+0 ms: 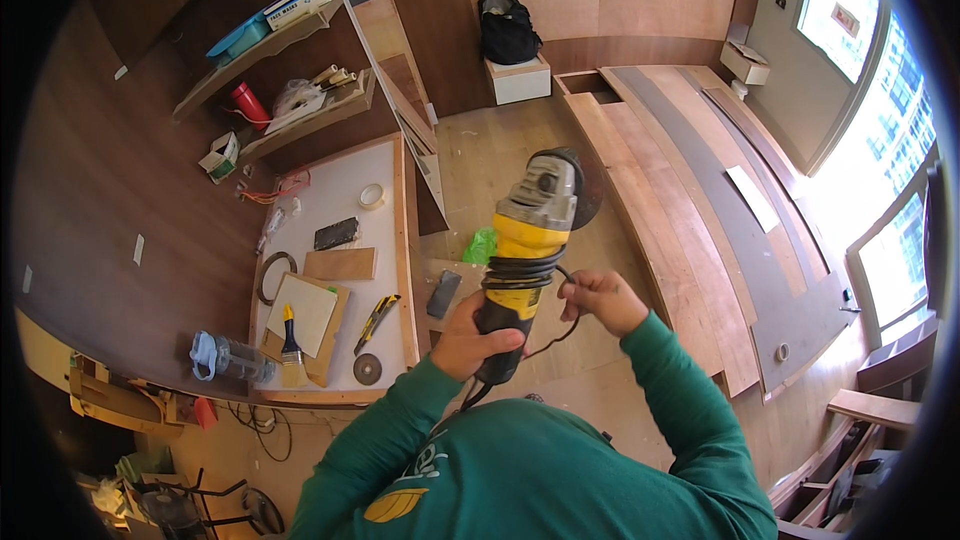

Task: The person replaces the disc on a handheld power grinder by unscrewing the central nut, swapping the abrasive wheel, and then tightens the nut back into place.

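While the left hand (468,342) wraps its fingers round the black rear handle of a yellow and grey angle grinder (530,236), thumb laid across the front, the right hand (608,302) pinches a loop of its black cord (568,333) between thumb and curled fingers. Several turns of that cord circle the tool's body. The grinder is held up in front of the chest, its head away from the person and leaning slightly right, over the strip of floor (470,155) that runs between two edges.

On the left, a white-topped table (340,176) ends in a raised wooden rim (409,270); near that rim lie a utility knife (377,323) and a round disc (367,370), with a paintbrush (291,348) farther in. On the right, the long edge of a low platform of wooden boards (655,200) slants past; the right hand is near it. Along the floor strip, a dark block (443,294) and green plastic (480,246) sit near the table, and a black backpack (508,26) rests on a white box (521,81) at the far end.
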### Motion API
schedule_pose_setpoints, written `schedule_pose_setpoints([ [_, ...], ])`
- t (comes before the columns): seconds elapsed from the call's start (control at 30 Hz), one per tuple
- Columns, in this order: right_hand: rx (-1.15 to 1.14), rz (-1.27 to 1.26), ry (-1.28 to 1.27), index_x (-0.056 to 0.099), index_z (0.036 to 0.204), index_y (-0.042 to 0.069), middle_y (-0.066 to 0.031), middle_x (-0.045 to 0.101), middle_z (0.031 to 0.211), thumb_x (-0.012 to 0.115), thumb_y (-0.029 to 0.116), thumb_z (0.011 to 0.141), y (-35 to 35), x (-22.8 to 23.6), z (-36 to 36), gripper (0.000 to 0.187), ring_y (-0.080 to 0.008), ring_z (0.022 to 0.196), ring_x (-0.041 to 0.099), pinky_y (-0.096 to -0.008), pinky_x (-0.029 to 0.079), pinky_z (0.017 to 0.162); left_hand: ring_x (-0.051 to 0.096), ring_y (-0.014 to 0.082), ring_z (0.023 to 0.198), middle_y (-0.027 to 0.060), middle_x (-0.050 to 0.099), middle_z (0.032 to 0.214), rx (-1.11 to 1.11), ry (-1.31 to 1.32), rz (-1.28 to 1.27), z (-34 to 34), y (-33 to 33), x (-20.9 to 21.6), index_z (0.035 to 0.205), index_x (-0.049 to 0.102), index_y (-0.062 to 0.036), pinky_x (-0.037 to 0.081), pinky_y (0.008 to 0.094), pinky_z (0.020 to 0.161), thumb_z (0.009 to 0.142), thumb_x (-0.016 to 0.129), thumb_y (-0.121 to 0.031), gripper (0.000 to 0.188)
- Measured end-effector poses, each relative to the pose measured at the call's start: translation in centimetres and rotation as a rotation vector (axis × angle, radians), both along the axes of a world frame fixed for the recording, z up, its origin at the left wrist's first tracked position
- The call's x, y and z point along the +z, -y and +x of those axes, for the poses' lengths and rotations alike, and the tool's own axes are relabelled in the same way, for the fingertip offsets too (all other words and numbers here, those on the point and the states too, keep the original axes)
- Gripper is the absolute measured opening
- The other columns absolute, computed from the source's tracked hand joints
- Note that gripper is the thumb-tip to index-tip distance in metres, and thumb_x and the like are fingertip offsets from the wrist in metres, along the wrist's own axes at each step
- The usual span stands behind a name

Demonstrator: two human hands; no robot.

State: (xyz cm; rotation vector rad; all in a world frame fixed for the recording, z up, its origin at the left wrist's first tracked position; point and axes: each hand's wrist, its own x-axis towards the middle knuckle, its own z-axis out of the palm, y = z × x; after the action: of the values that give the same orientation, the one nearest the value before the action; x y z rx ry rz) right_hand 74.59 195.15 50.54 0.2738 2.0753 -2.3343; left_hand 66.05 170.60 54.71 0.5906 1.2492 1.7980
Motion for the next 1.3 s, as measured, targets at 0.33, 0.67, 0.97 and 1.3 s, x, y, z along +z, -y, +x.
schedule_pose_setpoints([
  [0.33,0.173,0.135,-0.246,0.064,0.081,0.004,0.0043,0.05,0.062,0.069,0.023,0.088,-8.3,13.1,-8.3,0.02,-0.0044,0.055,0.043,-0.0231,0.033,0.049,0.066,0.0256,0.097,0.0153,0.067,0.106,-0.251,-0.945,-0.418,-1.1,7.5,5.3,0.123,0.056,0.0009,0.049,0.0333,0.089,0.065,0.088,-0.025,0.071],
  [0.67,0.759,0.692,0.163,0.072,0.088,0.002,-0.0098,0.068,0.073,0.072,0.015,0.084,-6.0,15.9,4.5,0.014,-0.0176,0.066,0.064,-0.0315,0.049,0.062,0.064,0.0231,0.079,0.0142,0.065,0.089,0.11,-0.697,-0.713,-0.4,10.6,-1.6,0.11,0.059,0.0016,0.051,0.0341,0.073,0.07,0.084,-0.035,0.06],
  [0.97,-0.414,0.575,0.234,0.059,0.079,0.003,-0.0026,0.052,0.059,0.065,0.018,0.091,-13.3,-4.7,-3.8,0.02,-0.0147,0.046,0.053,-0.0324,0.044,0.041,0.063,0.0179,0.085,0.0096,0.066,0.095,-0.065,-0.692,-0.461,-2.1,10.6,3.2,0.119,0.059,0.0,0.05,0.0308,0.082,0.065,0.087,-0.024,0.066],
  [1.3,-0.14,0.019,-0.523,0.057,0.08,0.005,0.0002,0.042,0.06,0.06,0.023,0.093,-15.0,11.1,5.5,0.022,-0.0073,0.048,0.038,-0.0238,0.028,0.042,0.067,0.0257,0.078,0.0163,0.068,0.091,-0.065,-0.853,-0.693,0.1,8.5,-1.7,0.115,0.06,0.0008,0.053,0.0338,0.075,0.066,0.086,-0.028,0.062],
])
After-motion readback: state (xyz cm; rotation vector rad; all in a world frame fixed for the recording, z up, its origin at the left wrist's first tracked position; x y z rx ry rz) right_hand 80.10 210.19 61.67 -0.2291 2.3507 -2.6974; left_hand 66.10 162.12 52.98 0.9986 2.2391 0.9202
